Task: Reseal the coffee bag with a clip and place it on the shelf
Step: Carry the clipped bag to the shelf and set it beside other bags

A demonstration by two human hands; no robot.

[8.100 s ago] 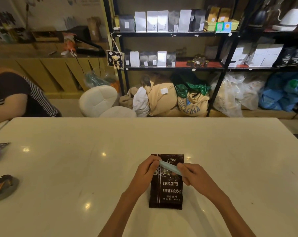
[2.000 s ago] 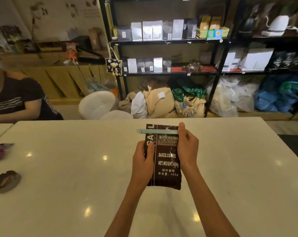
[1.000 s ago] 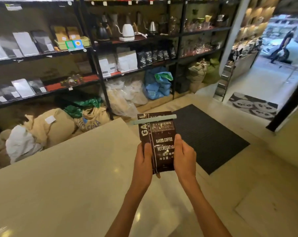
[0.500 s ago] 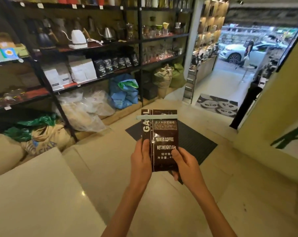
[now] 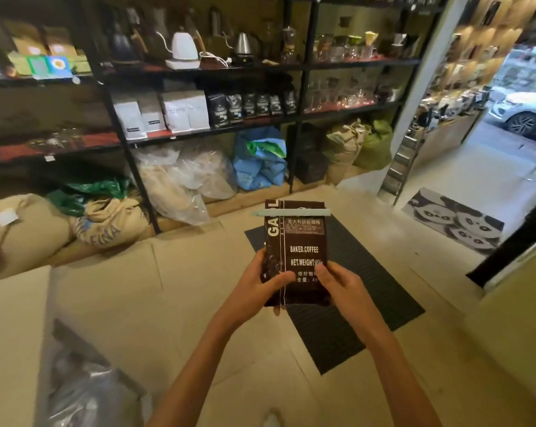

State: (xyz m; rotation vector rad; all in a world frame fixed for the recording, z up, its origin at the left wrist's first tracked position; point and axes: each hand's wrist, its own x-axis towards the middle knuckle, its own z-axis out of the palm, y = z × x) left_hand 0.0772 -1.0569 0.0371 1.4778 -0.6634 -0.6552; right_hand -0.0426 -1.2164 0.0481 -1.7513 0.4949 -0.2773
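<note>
The dark brown coffee bag (image 5: pixel 297 241), printed "BAKED.COFFEE", stands upright in front of me, held at its lower part by both hands. My left hand (image 5: pixel 260 280) grips its lower left edge and my right hand (image 5: pixel 337 282) its lower right corner. A pale green clip (image 5: pixel 291 212) lies clamped straight across the bag's top. The black metal shelf (image 5: pixel 199 134) rises ahead to the left, with white and dark coffee bags (image 5: pixel 251 106) lined up on its middle level.
Burlap sacks (image 5: pixel 29 229), clear plastic bags (image 5: pixel 183 183) and a blue bag (image 5: pixel 257 161) fill the shelf's bottom. Kettles (image 5: pixel 183 47) and glassware stand higher up. A dark floor mat (image 5: pixel 337 291) lies below my hands; a panda mat (image 5: pixel 454 220) and the open doorway are at right.
I have turned away from the white table and moved toward the shelves. The bag stays in both hands, clip on; the shelf and sacks have come nearer.
</note>
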